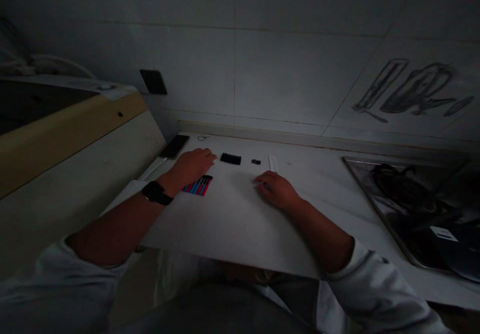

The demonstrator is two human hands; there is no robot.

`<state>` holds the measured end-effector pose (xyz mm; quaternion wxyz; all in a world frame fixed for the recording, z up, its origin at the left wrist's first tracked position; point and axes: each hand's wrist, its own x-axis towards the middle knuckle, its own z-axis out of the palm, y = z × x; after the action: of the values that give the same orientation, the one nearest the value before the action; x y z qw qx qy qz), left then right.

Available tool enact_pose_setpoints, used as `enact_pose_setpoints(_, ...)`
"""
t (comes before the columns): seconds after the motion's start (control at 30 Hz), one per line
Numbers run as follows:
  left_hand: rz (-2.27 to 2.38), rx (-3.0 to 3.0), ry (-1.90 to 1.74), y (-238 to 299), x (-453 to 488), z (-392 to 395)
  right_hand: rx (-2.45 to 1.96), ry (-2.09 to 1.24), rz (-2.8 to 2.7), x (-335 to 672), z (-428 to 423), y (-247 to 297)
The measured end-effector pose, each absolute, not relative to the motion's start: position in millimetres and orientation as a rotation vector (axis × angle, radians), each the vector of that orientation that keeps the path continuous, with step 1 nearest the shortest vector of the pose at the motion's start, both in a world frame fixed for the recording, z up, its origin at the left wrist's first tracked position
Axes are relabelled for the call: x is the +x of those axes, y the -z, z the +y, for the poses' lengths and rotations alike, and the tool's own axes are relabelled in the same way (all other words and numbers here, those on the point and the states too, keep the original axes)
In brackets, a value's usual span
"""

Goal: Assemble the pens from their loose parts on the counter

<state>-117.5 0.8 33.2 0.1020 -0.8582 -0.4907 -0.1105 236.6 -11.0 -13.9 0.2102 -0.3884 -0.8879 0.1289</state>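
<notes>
My left hand (193, 166) rests palm down on a white board (232, 219), its fingers loosely curled over a row of red and blue pens with black caps (198, 185). A black watch (156, 193) sits on that wrist. My right hand (275, 188) lies on the board further right, fingers curled under, and nothing shows in it. Beyond the hands lie a black ridged strip (230, 158), a small black piece (255, 162) and a white strip (272, 163).
A dark phone (174, 146) lies at the board's far left corner. A shiny tray with dark cables (412, 199) fills the right side. A wooden-edged cabinet (67, 129) stands on the left. A tiled wall with a black outlet (153, 81) rises behind.
</notes>
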Motion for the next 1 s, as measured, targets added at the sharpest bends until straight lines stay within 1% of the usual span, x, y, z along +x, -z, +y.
enact_pose_setpoints(0.1, -1.341, -2.597, 0.168, -29.2, -128.1, -10.3, -1.089, -0.364, -2.472, 236.0, -11.7, 13.4)
enact_pose_setpoints(0.2, -1.249, -2.677, 0.101, -26.1, -131.8, -24.2, -1.091, -0.36, -2.473, 236.3, -11.7, 14.0)
enact_pose_setpoints(0.57, -1.237, -2.667, 0.104, -12.1, -121.8, -64.4, -1.075, -0.35, -2.492, 235.6, -10.0, 17.9)
enact_pose_setpoints(0.8, -1.319, -2.637, 0.282, -8.2, -115.8, -72.0, -1.072, -0.352, -2.487, 235.3, -9.0, 20.4)
enact_pose_setpoints(1.0, -1.339, -2.625, 0.199, -2.3, -96.5, -71.2, -1.064, -0.359, -2.489, 234.5, -8.9, 20.7)
